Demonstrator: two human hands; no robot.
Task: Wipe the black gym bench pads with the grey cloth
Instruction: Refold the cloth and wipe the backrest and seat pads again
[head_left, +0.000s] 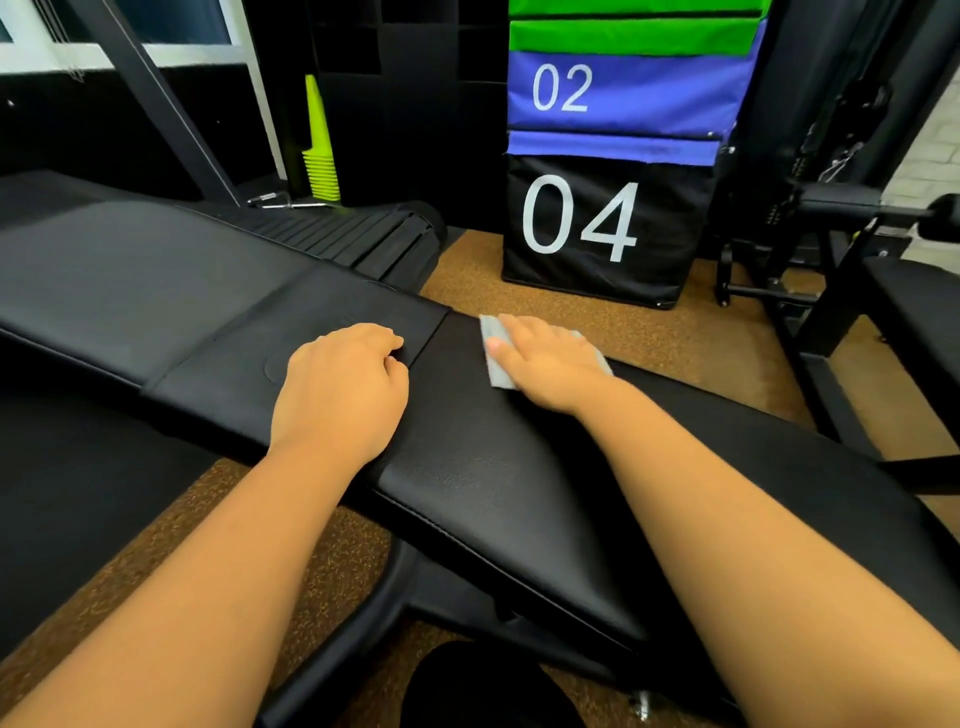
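Note:
A black gym bench runs across the view in two pads: a long back pad on the left and a seat pad on the right, split by a narrow gap. My right hand lies flat with straight fingers on a folded grey cloth, pressing it onto the far edge of the seat pad. My left hand rests on the end of the back pad, its fingers curled over the edge into the gap.
Stacked soft plyo boxes marked 02 and 04 stand behind the bench on brown speckled flooring. A stack of lime cones is at the back. A second bench and rack stand at right. A treadmill belt lies behind the back pad.

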